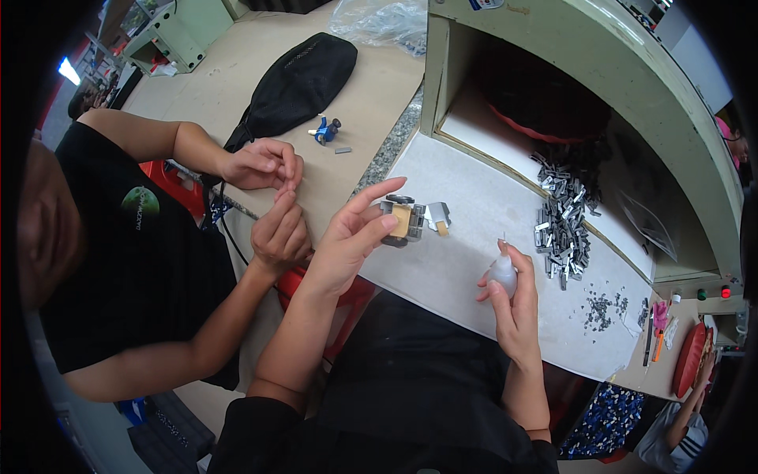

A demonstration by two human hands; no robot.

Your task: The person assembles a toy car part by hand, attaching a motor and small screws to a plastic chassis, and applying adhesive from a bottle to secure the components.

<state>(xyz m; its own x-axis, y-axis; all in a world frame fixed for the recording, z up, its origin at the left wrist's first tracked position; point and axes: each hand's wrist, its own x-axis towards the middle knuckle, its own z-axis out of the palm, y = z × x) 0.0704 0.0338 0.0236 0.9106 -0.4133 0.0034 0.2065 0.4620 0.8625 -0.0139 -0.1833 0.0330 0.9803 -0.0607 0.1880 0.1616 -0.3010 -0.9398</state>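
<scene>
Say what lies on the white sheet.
Part of a pile of metal pieces and scattered dark bits lie on the sheet. Whatever is beneath the pile or behind the right hand is covered.

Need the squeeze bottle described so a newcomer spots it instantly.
Find the pale green cabinet and the white work surface in front of it. Over that surface, left of the heap of metal parts, the person's right hand grips the squeeze bottle. Unlike the angular metal parts, it has a rounded whitish body and a thin, needle-like tip.
</scene>
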